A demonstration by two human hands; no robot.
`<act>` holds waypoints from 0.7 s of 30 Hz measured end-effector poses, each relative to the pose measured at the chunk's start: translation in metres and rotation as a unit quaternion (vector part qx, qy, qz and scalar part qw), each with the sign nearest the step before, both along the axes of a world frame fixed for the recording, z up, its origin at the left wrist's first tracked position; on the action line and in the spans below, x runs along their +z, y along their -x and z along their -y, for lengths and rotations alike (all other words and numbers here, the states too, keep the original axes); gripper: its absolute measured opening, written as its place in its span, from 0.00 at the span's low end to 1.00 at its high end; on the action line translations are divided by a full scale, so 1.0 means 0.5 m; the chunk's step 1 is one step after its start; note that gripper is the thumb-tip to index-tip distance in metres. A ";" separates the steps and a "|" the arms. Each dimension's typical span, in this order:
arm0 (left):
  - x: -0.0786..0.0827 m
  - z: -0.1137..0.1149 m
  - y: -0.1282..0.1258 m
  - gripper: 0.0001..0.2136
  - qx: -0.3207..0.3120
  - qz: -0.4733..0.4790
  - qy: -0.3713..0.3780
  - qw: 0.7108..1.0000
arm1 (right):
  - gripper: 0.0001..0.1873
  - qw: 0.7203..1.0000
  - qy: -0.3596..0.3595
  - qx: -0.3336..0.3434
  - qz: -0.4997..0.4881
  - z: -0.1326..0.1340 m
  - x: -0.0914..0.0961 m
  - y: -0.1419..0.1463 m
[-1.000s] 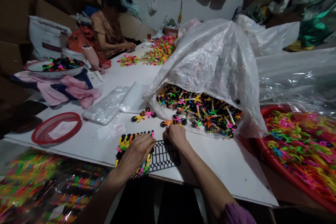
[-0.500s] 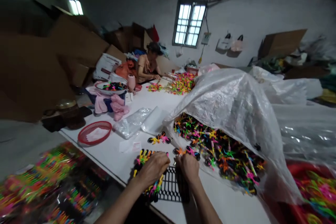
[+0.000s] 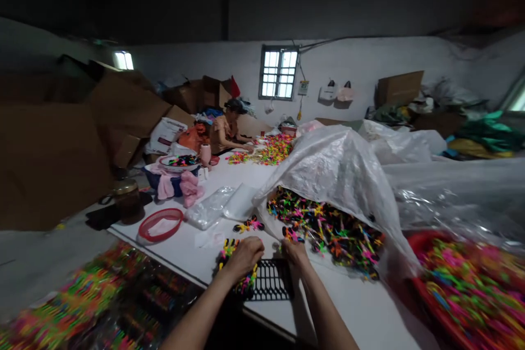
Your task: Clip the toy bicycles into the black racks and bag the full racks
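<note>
A black slotted rack (image 3: 272,280) lies at the near table edge, its right part showing bare slots. Small colourful toy bicycles (image 3: 228,251) with black wheels stand packed in its left part. My left hand (image 3: 246,255) is closed over the rack just right of these bicycles, fingertips pinched together. At the rack's far right corner my right hand (image 3: 295,253) is also closed, fingers curled downward. Whatever either hand grips is hidden or too small to make out. Right behind my right hand lies a pink and orange toy bicycle (image 3: 292,234). Another pair of toy bicycles (image 3: 249,225) lies farther left.
A clear plastic bag (image 3: 328,158) spills a heap of toy bicycles (image 3: 328,229) on the right. A red tub (image 3: 414,279) of coloured parts stands beyond. Left are a red basket (image 3: 161,226) and flat plastic bags (image 3: 211,208). Across the table sits a co-worker (image 3: 223,134).
My view has tilted up and shifted right, showing more of the red tub. Both hands stay close to the rack, with little visible movement.
</note>
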State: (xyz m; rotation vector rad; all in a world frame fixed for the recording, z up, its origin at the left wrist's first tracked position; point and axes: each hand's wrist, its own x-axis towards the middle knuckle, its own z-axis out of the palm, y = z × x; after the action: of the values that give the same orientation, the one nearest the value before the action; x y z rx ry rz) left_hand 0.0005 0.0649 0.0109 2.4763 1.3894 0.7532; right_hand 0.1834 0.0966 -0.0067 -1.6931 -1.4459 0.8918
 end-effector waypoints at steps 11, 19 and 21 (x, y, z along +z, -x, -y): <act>0.009 -0.026 -0.003 0.09 -0.024 0.011 0.012 1.000 | 0.16 0.977 -0.052 -0.090 -0.187 0.086 0.020 -0.198; 0.017 -0.050 -0.006 0.10 -0.014 0.022 0.033 0.999 | 0.13 0.966 0.006 -0.010 -0.257 0.093 -0.008 -0.083; 0.038 -0.043 -0.020 0.13 0.025 0.083 0.020 0.996 | 0.14 0.964 0.003 -0.002 -0.266 0.092 -0.004 -0.075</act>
State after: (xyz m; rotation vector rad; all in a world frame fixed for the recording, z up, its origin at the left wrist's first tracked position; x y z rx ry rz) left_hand 0.0107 0.0862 0.0299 2.2970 1.3973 0.9091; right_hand 0.2208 0.0505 -0.0089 -1.3162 -1.0705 1.2341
